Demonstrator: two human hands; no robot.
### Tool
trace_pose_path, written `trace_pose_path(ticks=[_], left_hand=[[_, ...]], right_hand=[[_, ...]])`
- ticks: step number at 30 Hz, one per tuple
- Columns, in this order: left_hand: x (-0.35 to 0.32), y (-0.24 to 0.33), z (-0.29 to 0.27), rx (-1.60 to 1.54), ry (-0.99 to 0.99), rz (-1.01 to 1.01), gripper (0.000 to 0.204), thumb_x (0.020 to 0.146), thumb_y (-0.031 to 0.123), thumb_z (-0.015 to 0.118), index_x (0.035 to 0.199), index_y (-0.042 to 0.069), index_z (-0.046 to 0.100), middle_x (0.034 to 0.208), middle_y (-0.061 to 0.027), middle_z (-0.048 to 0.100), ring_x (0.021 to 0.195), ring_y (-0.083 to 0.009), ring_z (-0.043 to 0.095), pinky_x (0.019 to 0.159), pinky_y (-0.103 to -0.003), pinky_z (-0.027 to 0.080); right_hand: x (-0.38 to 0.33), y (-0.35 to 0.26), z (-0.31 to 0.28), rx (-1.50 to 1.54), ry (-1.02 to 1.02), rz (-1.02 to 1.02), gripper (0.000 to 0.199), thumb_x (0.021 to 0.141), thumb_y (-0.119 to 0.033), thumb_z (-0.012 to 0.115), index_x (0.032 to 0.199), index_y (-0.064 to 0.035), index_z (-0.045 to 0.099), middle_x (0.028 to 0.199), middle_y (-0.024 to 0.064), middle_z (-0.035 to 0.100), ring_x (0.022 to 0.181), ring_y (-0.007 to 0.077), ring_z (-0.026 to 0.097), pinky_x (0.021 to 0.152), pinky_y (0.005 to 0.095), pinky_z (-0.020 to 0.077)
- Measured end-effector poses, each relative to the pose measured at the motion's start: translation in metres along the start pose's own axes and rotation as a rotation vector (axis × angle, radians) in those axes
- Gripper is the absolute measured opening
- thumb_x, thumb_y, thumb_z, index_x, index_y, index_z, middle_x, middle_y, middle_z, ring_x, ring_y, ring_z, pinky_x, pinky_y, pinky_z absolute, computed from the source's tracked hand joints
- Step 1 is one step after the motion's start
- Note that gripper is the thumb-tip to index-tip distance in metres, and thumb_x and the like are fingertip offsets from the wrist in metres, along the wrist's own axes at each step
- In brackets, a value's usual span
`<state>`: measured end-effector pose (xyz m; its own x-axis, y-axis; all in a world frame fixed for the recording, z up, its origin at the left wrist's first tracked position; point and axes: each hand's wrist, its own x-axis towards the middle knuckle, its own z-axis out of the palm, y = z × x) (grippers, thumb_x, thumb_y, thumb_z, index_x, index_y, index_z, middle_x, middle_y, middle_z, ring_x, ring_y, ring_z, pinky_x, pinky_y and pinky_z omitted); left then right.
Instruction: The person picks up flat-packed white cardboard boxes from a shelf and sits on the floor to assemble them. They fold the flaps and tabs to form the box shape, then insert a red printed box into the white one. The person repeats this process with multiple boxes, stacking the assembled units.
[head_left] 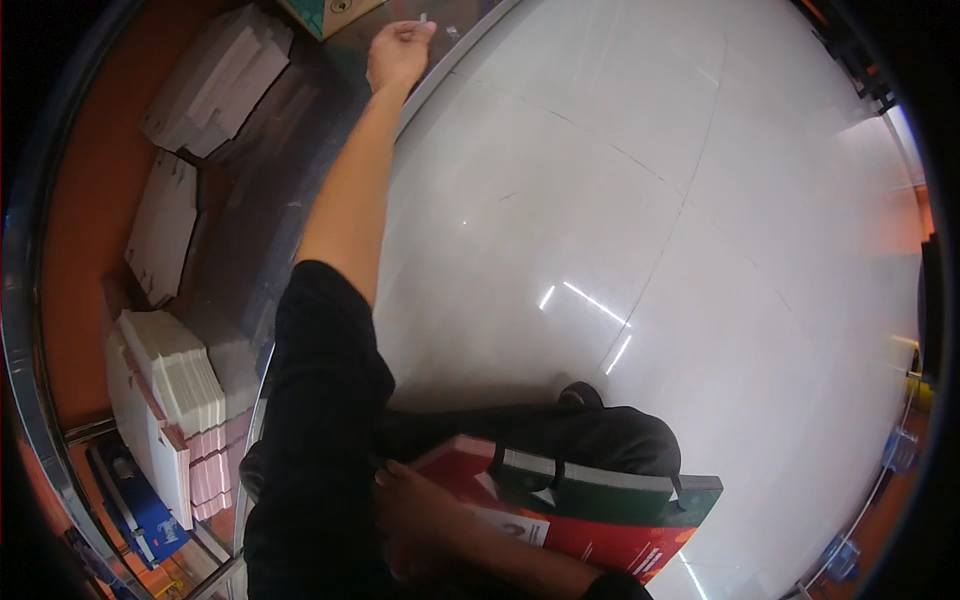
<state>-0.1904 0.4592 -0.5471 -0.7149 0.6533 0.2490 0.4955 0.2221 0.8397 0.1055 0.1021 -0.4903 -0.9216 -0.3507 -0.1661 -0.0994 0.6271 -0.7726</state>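
My left hand (400,55) reaches far forward over the dark shelf (270,200), near its metal front edge. Its fingers are closed, and a small whitish piece (424,18) shows at the fingertips, too small to identify. Close to my body, my right hand (425,510) is closed around the left end of a red and green book-like bundle (600,515). Pale page edges and dark gaps show along the bundle's upper side. It rests against my dark trousers, partly covered by my right forearm.
Several stacks of pale boards or paper (220,80) and a cream and pink stack (190,400) stand on the shelf. A blue pack (150,510) lies below left. A green and yellow box (340,15) is by my left hand. Glossy pale floor (620,200) stretches rightward.
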Motion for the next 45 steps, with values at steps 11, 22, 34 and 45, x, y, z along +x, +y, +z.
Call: trace_pose_path(ticks=[11,22,34,45], left_hand=[[0.0,0.027,0.014,0.219,0.029,0.168,0.016,0.081,0.024,0.064,0.082,0.008,0.063,0.089,-0.0157,0.068,0.088,-0.0314,0.065,0.078,-0.041,0.05],[0.011,0.019,0.025,0.276,0.025,0.201,0.008,0.085,0.013,0.057,0.088,0.005,0.058,0.084,-0.0219,0.065,0.086,-0.0379,0.064,0.074,-0.047,0.049],[0.031,-0.026,0.017,-0.253,-0.089,0.254,0.015,0.082,0.009,0.068,0.091,0.0,0.06,0.093,-0.013,0.067,0.09,-0.0202,0.062,0.079,-0.033,0.048],[0.003,0.014,0.011,0.128,-0.063,0.398,0.008,0.08,0.008,0.06,0.082,0.001,0.064,0.082,-0.0211,0.068,0.082,-0.0304,0.068,0.074,-0.041,0.051]], right_hand=[[-0.001,0.005,-0.003,-0.039,-0.075,-0.059,0.034,0.073,-0.034,0.06,0.093,-0.0078,0.07,0.103,0.0081,0.064,0.108,0.0253,0.052,0.105,0.0427,0.0271],[-0.005,0.005,-0.005,-0.098,-0.031,-0.022,0.032,0.075,-0.032,0.06,0.094,-0.0083,0.069,0.104,0.0068,0.063,0.112,0.0235,0.05,0.104,0.0418,0.0265],[-0.006,0.001,-0.003,-0.229,0.048,0.01,0.026,0.078,-0.029,0.058,0.094,-0.0102,0.067,0.101,0.004,0.063,0.107,0.0202,0.052,0.1,0.0376,0.029],[0.005,0.005,0.023,-0.176,0.189,-0.033,0.022,0.074,-0.027,0.063,0.089,-0.0127,0.069,0.095,0.0026,0.065,0.101,0.0197,0.055,0.095,0.0373,0.0331]])
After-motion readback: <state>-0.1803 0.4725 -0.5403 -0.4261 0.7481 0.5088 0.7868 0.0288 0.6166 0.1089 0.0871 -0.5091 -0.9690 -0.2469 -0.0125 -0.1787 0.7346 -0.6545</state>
